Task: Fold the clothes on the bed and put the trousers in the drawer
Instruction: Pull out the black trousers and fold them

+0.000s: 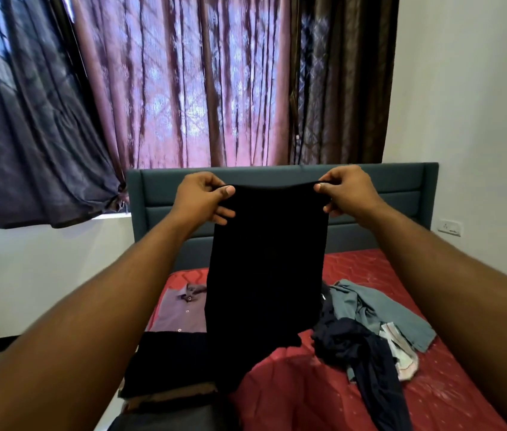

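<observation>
Head view: at frame centre the left hand [203,196] and right hand [347,189] each pinch a top corner of a dark garment [266,262], holding it hanging above the red bed [401,353]. It is likely mid-fold; next it needs lowering flat, away from the unfolded pile [370,331] at lower right

Bare forearms, no sleeves, hands [205,195] unadorned
</observation>
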Available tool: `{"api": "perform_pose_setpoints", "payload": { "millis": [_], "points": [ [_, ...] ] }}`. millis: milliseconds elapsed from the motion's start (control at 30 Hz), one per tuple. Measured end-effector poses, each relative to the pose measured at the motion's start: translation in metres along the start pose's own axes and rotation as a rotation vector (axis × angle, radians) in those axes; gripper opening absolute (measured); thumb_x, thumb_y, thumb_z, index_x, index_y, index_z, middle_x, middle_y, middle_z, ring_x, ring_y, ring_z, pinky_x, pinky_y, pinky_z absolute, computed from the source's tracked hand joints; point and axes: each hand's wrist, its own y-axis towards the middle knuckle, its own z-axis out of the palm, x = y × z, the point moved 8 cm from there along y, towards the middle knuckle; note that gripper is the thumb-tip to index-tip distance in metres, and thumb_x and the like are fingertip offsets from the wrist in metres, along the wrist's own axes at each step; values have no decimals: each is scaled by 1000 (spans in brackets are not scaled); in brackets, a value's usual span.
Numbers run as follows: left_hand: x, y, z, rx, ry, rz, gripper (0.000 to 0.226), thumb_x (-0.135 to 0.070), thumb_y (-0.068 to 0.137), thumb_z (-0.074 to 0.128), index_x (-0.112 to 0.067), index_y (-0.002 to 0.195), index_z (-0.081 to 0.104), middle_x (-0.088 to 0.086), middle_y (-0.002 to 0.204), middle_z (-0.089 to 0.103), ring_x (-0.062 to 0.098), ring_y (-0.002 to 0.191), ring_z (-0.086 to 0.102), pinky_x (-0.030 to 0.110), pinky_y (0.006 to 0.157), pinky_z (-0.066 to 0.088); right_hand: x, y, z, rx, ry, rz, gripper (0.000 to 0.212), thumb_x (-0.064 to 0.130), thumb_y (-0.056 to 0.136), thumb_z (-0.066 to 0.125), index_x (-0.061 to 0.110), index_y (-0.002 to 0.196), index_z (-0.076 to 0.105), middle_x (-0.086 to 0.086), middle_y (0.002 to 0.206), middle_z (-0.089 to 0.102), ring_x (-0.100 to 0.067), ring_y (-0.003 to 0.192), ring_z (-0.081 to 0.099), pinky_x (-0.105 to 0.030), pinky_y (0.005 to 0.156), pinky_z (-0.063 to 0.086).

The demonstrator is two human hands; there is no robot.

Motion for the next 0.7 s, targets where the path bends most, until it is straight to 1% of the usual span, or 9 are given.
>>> {"api": "perform_pose_setpoints", "payload": {
  "millis": [67,167,233,300,367,433,533,633,700],
  "points": [
    [-16,-9,-3,-7,-114,27,15,-5,90,67,-7,84,53,17,79,64,22,51,69,26,37,51,13,-16,-9,21,216,16,7,6,90,64,2,96,62,-14,77,64,-18,46,64,-27,41,52],
    [-53,-13,-12,-37,-166,90,17,-5,88,69,-9,80,54,13,70,64,20,50,69,26,38,51,39,-24,-37,-27,416,-42,9,-1,87,66,-1,94,60,-8,64,64,-17,46,65,-27,43,54],
    [-78,-8,-16,-72,-169,133,19,-6,87,71,-10,79,55,12,68,65,19,51,69,26,39,52,55,-23,-55,-51,458,-77,9,-1,85,68,0,90,61,-4,60,66,-17,49,66,-26,46,54],
    [-90,2,-18,-101,-158,151,19,-5,86,72,-10,81,55,12,68,65,20,52,69,28,42,54,63,-17,-62,-44,464,-70,10,1,85,68,0,93,62,-8,67,67,-17,53,68,-25,49,55],
    [-77,20,-9,-87,-137,94,17,-4,86,72,-9,86,56,12,71,65,19,52,69,28,44,55,52,-4,-53,-11,438,-3,10,1,87,66,-1,96,62,-11,74,67,-17,55,69,-25,51,56],
    [-37,41,11,-36,-115,-26,14,-1,87,70,-6,90,57,13,73,64,16,48,67,26,43,55,16,13,-28,50,444,113,6,-5,87,63,-1,91,61,-12,71,66,-17,52,68,-28,51,58],
    [62,62,51,35,-65,-255,14,2,89,66,-5,80,58,11,68,63,13,44,65,24,41,53,-74,31,27,135,436,341,16,-14,86,58,1,80,57,-15,69,61,-18,44,65,-29,47,58],
    [190,59,96,57,-18,-493,22,8,89,62,-4,72,55,7,53,61,14,39,62,24,35,50,-190,28,101,179,414,570,21,-19,85,55,-2,75,54,-18,71,56,-20,39,62,-30,41,55],
    [280,47,128,66,8,-622,27,12,90,56,-3,68,51,11,51,58,15,35,60,25,32,48,-275,14,154,178,389,711,23,-21,85,52,-2,71,52,-19,70,53,-19,35,59,-31,38,53]
  ]
}}
